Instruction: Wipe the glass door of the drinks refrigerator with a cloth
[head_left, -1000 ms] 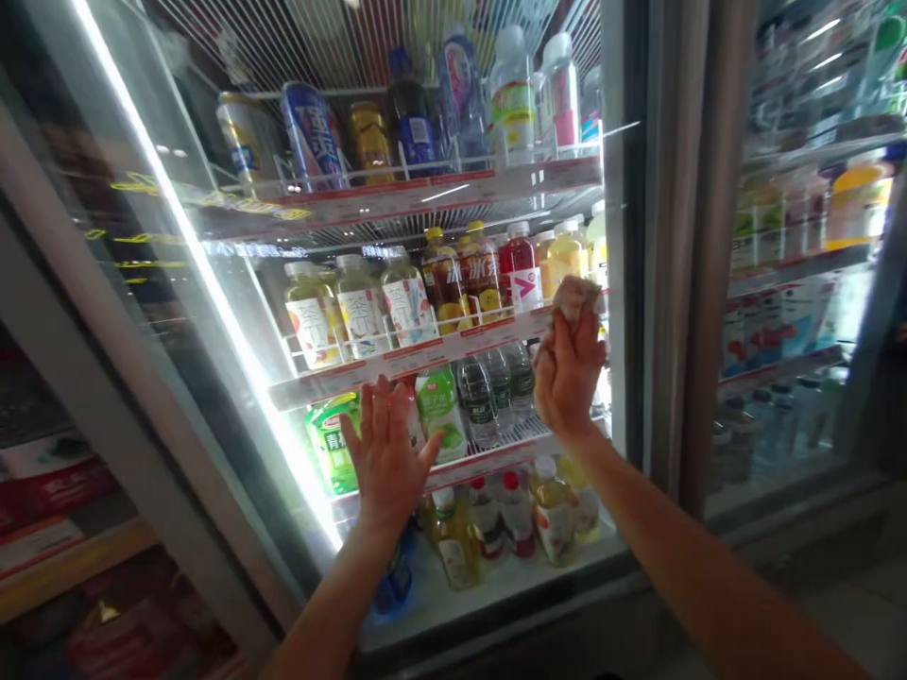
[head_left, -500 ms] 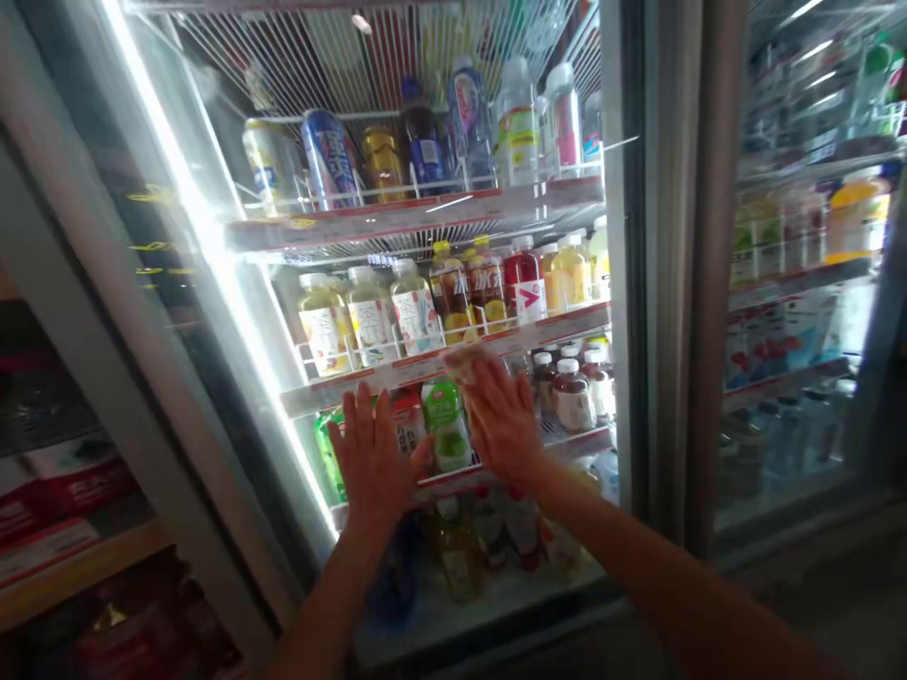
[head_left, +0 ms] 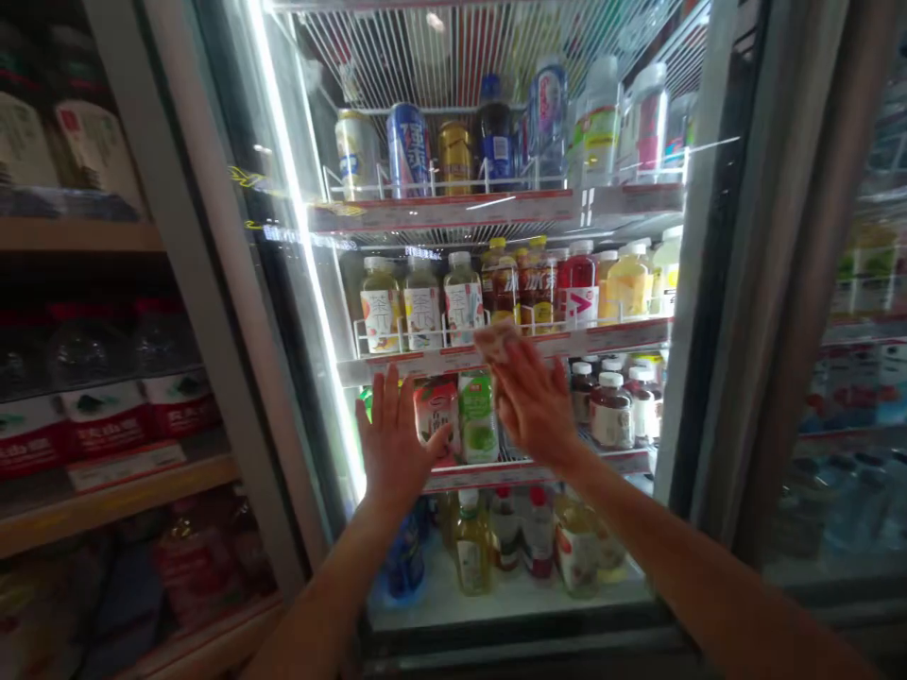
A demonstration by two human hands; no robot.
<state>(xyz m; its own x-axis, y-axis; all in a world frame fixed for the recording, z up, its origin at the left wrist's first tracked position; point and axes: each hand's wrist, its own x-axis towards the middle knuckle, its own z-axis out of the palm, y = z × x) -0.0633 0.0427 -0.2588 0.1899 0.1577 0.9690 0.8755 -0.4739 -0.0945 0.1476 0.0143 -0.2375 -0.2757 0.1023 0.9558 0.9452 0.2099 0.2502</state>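
Observation:
My left hand [head_left: 398, 434] lies flat with its fingers spread against the glass door [head_left: 453, 619] of a lit drinks cooler. To its right, my right hand [head_left: 535, 401] presses a pale cloth [head_left: 494, 340] on the glass, the cloth showing past the fingertips. Behind the glass, near the hands, stand a red drink pack [head_left: 437, 416] and a green one [head_left: 477, 416], partly hidden. Just above the cloth is the shelf's front rail, with brown tea bottles [head_left: 502, 283] behind it.
Left of the cooler, a wooden shelf [head_left: 120, 491] holds large bottles with red and white labels. A second cooler [head_left: 843, 472] with bottles stands to the right. Cans [head_left: 409, 146] and bottles fill the upper shelf; short bottles [head_left: 470, 552] stand at the bottom.
The view has swung left, so the cooler and both hands appear farther right. My left hand stays flat on the glass; the right still holds the cloth against it.

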